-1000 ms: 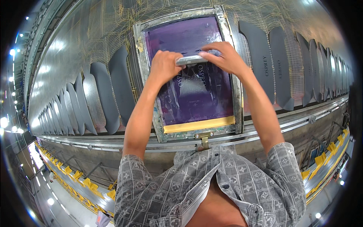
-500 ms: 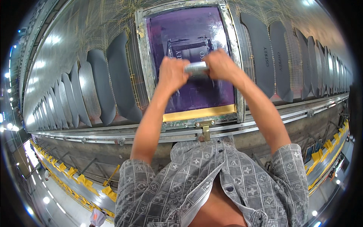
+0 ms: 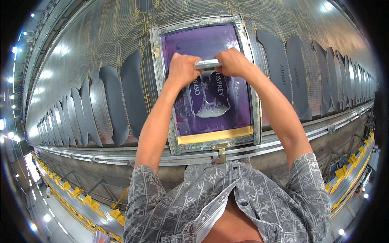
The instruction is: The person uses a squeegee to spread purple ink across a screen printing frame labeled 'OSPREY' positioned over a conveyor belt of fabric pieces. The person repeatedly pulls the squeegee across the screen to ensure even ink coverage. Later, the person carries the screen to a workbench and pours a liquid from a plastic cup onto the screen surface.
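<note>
Both hands grip a silver squeegee [image 3: 208, 64] over a framed purple screen [image 3: 239, 115]: my left hand [image 3: 184, 69] wraps its left end, my right hand [image 3: 234, 63] its right. Below the tool, white lettering shows on the screen, along with a glossy, whitish smear of wet material [image 3: 210, 110]. The squeegee's blade is largely hidden. The screen's worn metal frame [image 3: 156, 44] has a yellow tape strip [image 3: 214, 134] along its near side and a brass-coloured bracket [image 3: 221, 152] at the rail.
Rows of grey cut panels [image 3: 115, 103] lie left and right on a long sloping metal table [image 3: 93, 30], some printed [image 3: 275, 69]. A metal rail [image 3: 283, 130] runs along its near edge. Lower at both sides are racks with yellow pieces [image 3: 89, 202].
Since half a second ago both hands and squeegee have moved toward the screen's far edge, exposing more lettering and wet smear. My right fingers, looser a second ago, are wrapped round the squeegee.
</note>
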A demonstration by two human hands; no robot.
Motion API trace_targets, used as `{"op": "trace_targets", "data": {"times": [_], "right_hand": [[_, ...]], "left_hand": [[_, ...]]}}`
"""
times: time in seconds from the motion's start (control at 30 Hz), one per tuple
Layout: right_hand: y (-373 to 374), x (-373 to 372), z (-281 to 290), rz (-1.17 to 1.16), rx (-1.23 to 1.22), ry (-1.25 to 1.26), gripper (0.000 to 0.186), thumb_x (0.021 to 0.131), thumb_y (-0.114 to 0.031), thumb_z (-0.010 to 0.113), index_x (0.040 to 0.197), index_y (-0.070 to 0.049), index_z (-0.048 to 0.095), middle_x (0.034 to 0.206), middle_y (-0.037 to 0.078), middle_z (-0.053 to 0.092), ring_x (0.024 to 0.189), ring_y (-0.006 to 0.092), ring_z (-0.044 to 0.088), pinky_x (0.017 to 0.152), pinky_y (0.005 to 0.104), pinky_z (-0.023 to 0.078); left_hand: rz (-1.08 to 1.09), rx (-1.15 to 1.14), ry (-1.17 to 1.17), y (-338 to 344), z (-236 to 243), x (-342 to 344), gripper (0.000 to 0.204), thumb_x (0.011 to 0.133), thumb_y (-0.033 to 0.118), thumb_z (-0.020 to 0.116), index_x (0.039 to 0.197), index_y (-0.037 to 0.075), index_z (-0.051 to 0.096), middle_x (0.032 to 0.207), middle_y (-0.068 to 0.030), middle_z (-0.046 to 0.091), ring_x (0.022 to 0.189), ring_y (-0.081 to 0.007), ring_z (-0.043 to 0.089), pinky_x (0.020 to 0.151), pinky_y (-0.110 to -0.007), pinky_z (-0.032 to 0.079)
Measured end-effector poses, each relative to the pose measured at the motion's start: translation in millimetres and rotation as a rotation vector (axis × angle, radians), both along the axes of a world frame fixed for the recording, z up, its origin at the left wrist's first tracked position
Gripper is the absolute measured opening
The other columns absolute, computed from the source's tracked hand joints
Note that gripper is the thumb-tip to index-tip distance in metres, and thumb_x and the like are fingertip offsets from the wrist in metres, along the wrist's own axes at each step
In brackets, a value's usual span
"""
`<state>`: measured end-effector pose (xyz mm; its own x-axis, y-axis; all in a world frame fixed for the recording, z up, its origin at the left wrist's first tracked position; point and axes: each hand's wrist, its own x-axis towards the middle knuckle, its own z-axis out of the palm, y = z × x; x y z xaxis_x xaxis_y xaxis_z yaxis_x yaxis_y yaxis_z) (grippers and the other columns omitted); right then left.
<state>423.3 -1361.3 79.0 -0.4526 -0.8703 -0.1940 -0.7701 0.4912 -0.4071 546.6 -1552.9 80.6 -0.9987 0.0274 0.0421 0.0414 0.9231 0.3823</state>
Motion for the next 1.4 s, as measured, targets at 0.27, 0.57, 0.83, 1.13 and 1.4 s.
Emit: {"op": "trace_targets", "data": {"times": [0.27, 0.57, 0.83, 1.13, 1.4], "right_hand": [[-21.0, -34.4, -9.9, -0.043, 0.026, -0.139, 0.021, 0.078, -0.019, 0.078, 0.091, -0.004, 0.074, 0.085, 0.020, 0.074, 0.085, 0.0408, 0.071, 0.078, 0.0499, 0.054], [35.9, 56.5, -18.1, 0.078, 0.000, -0.081, 0.016, 0.073, -0.017, 0.079, 0.086, -0.009, 0.073, 0.080, 0.015, 0.073, 0.083, 0.0345, 0.072, 0.085, 0.0471, 0.051], [90.2, 148.1, -16.8, 0.018, -0.167, 0.055, 0.020, 0.070, -0.008, 0.077, 0.088, -0.008, 0.069, 0.087, 0.010, 0.071, 0.094, 0.0296, 0.068, 0.091, 0.0410, 0.047], [35.0, 63.0, 6.4, 0.001, -0.031, 0.009, 0.016, 0.076, -0.019, 0.079, 0.086, -0.008, 0.074, 0.078, 0.017, 0.071, 0.081, 0.0385, 0.071, 0.074, 0.0493, 0.057], [-24.7, -29.3, -8.5, -0.045, 0.045, -0.147, 0.022, 0.076, -0.021, 0.077, 0.093, -0.006, 0.076, 0.087, 0.022, 0.074, 0.085, 0.0412, 0.072, 0.076, 0.0498, 0.057]], "left_hand": [[0.043, 0.071, -0.034, -17.7, -18.0, -34.6, 0.017, 0.073, 0.023, 0.082, 0.083, 0.012, 0.074, 0.075, -0.0110, 0.071, 0.074, -0.0349, 0.068, 0.073, -0.043, 0.052], [0.040, 0.131, 0.048, 44.8, -19.7, 66.1, 0.011, 0.073, 0.020, 0.080, 0.074, 0.014, 0.071, 0.070, -0.0092, 0.070, 0.072, -0.0301, 0.069, 0.074, -0.044, 0.047], [0.076, 0.068, 0.184, 98.3, -26.4, 151.1, 0.017, 0.071, 0.010, 0.080, 0.086, 0.015, 0.073, 0.085, -0.0017, 0.072, 0.077, -0.0230, 0.063, 0.076, -0.039, 0.041], [0.057, 0.039, 0.073, 41.8, -2.1, 68.3, 0.012, 0.078, 0.024, 0.078, 0.081, 0.014, 0.072, 0.079, -0.0047, 0.071, 0.077, -0.0269, 0.067, 0.075, -0.042, 0.039], [0.074, 0.022, -0.066, -12.8, -1.0, -22.0, 0.019, 0.075, 0.028, 0.082, 0.080, 0.013, 0.072, 0.075, -0.0071, 0.071, 0.075, -0.0317, 0.068, 0.075, -0.043, 0.045]]}}
